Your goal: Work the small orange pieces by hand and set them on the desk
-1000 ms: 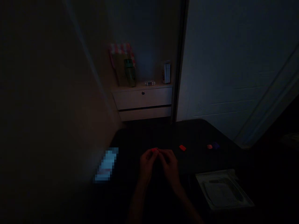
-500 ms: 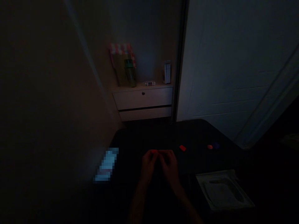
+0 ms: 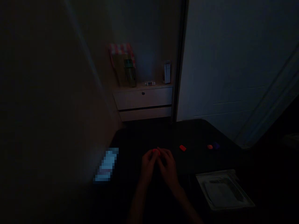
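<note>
Over the dark table [image 3: 163, 133], my two hands meet at the fingertips. Fingers of my left hand [image 3: 147, 164] close around a small bright red lump [image 3: 156, 151]; its kind is hard to tell in the dim light. My right hand [image 3: 169, 166] pinches at the same lump from the right, its fingers bent. Further right on the table lies a separate red block [image 3: 182, 148]. Beyond it, an orange-pink lump [image 3: 210, 147] sits beside a dark purple one [image 3: 217, 145].
A pixelated bright screen [image 3: 106, 165] lies at the table's left edge. At the lower right is a pale tray-like thing [image 3: 203, 191]. Behind stands a drawer cabinet [image 3: 144, 99] bearing a green bottle [image 3: 130, 73]. Walls flank the table.
My right fingers have curled in and shifted slightly left around the red lump, and more of it shows. The other pieces have stayed in place.
</note>
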`<state>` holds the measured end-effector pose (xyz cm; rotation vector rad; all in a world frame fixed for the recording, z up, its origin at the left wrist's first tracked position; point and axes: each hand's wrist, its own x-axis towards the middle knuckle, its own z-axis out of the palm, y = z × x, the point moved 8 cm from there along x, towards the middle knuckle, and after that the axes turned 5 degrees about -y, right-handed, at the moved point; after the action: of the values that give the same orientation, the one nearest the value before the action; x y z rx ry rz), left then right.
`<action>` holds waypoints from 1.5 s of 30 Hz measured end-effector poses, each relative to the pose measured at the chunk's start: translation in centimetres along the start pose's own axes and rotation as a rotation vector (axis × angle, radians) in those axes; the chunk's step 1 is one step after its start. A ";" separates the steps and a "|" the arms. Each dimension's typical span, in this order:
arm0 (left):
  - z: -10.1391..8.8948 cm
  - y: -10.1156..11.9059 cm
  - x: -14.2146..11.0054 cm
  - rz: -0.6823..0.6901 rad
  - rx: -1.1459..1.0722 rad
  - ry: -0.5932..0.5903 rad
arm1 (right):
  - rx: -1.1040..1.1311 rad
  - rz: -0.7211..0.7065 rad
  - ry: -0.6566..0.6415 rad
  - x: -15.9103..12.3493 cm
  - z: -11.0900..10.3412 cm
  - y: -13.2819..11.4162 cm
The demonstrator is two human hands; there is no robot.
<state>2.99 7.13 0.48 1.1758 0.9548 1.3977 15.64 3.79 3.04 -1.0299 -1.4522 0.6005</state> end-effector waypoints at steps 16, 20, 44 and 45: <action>-0.9 0.2 -0.1 0.042 -0.032 0.087 | -0.014 0.045 0.043 0.3 -0.4 -0.2; -0.6 0.2 -0.1 0.036 -0.015 0.064 | 0.030 0.054 0.072 0.4 -0.8 0.0; -0.1 1.0 -0.1 0.032 0.110 0.043 | 0.069 0.109 0.105 0.2 -1.1 1.4; -0.1 1.1 -0.1 0.037 0.119 0.050 | 0.066 0.097 0.096 0.2 -1.0 1.3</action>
<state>2.63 6.88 1.49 1.2571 1.0679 1.4212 16.94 4.37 2.26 -1.0670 -1.2966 0.6558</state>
